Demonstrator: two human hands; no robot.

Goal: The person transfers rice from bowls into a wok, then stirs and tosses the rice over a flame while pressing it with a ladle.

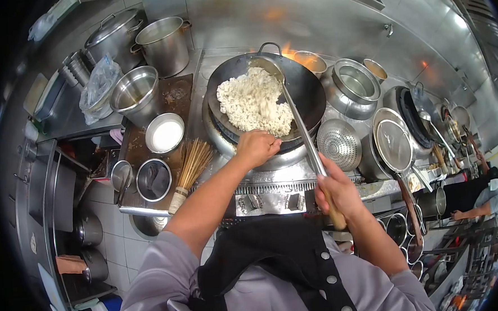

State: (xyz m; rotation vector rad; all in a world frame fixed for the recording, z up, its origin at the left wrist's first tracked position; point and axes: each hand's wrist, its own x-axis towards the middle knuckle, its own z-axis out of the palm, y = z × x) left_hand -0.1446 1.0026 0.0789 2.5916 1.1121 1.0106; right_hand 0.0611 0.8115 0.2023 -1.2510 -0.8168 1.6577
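Note:
A dark wok [307, 90] sits tilted on the stove, its far loop handle upright at the back. Inside, a heap of fried rice [246, 102] is partly smeared by motion. My left hand [257, 148] is closed at the wok's near edge; the part it grips is hidden beneath the fingers. Wrapped round the wooden handle of a long ladle [299, 116] is my right hand [339, 187]. The ladle's bowl is at the far side of the wok, touching the rice.
Flames [288, 51] rise behind the wok. To the left stand a bamboo brush [190, 167], a bowl of white contents [165, 133] and steel pots [164, 47]. A perforated skimmer [339, 144] and mesh strainer [394, 145] lie right. Another person [482, 202] stands far right.

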